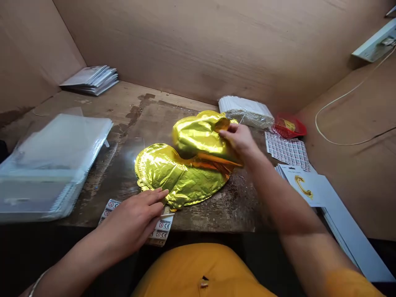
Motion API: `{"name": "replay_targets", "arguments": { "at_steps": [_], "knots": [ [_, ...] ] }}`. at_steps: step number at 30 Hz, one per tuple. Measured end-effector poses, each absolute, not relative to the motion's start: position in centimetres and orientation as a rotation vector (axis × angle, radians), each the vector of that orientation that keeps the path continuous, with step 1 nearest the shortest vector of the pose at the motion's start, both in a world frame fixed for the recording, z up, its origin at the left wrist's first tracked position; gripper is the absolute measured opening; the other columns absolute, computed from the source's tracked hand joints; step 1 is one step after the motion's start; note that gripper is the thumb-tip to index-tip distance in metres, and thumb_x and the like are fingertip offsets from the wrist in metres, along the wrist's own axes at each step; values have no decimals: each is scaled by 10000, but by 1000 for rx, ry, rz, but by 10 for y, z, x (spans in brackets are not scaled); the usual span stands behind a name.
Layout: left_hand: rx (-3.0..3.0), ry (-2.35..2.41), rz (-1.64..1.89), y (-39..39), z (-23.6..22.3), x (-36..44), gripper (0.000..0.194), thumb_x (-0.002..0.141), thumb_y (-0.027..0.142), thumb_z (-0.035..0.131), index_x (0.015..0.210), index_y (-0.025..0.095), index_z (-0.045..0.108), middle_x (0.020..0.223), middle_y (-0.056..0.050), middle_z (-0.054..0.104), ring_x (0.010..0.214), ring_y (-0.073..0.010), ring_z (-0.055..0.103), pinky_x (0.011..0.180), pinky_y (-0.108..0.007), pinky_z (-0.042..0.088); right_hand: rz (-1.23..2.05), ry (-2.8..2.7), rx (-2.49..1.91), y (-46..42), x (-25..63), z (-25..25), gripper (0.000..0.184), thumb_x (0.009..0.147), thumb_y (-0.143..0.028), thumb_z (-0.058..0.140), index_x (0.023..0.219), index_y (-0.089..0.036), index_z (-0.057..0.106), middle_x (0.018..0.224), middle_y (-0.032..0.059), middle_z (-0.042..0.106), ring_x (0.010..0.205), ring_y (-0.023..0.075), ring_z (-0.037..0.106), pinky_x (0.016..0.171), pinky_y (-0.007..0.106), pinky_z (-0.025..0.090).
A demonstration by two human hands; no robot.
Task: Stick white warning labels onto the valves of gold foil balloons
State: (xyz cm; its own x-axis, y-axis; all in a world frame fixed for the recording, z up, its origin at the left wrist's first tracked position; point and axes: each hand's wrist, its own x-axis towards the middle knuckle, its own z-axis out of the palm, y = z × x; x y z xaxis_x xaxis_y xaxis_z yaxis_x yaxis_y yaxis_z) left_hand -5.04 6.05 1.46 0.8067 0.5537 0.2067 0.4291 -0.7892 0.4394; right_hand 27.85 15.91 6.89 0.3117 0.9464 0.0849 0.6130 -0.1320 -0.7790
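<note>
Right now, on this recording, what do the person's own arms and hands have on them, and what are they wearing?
The left hand and right hand are bare, with no gloves. A thin pale bangle circles the left arm. The right arm's sleeve is mustard yellow, like the top at the bottom of the view.

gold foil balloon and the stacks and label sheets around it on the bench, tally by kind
gold foil balloon: 1
clear plastic sleeve stack: 1
white stacks: 2
printed card stack: 1
label sheets: 2
total: 7
</note>
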Motion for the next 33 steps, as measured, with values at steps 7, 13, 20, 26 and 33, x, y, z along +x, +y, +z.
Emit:
{"name": "replay_targets", "arguments": {
  "at_steps": [7, 13, 20, 26, 33],
  "knots": [
    [2601, 768, 435, 63, 10, -51, 191, 864, 142, 458, 829, 198, 637, 1288, -76, 618, 1183, -231, 588, 985, -402, 511, 82, -1125, -2075, 204, 353, 59, 107, 748, -139, 554, 669, -87, 603, 721, 80, 593, 764, 174, 537, 768, 360, 403],
    [2581, 801, 310, 59, 25, -52, 162, 867, 164, 473, 790, 204, 609, 1271, -50, 628, 1132, -223, 611, 1039, -489, 417, -137, -1351, -1914, 148, 278, 63, 303, 843, -172, 525, 1137, -144, 595, 1217, 138, 561, 1183, 241, 466, 1012, 419, 331],
    [1914, 1108, 423, 37, 55, -43, 169, 843, 283, 526, 849, 204, 675, 854, 2, 717, 762, -164, 653, 679, -271, 505, 1010, -2117, -1328, 8, 165, 56, 184, 829, -285, 642, 989, -196, 642, 868, 7, 690, 751, 126, 612, 686, 240, 461],
    [1802, 1210, 227, 35, 51, -53, 202, 800, 363, 598, 881, 214, 707, 832, 18, 718, 766, -165, 645, 653, -242, 458, 1254, -1811, -1505, 7, 161, 36, 114, 824, -230, 600, 724, -179, 617, 646, -32, 588, 611, 89, 510, 579, 212, 402],
    [1453, 1001, 122, 48, 41, -67, 225, 772, 354, 650, 896, 181, 722, 834, 1, 731, 738, -149, 636, 629, -208, 466, 1617, -1437, -1492, -1, 161, 31, 178, 800, -330, 646, 755, -160, 619, 695, -1, 607, 632, 112, 539, 584, 243, 444]
  ]
}}
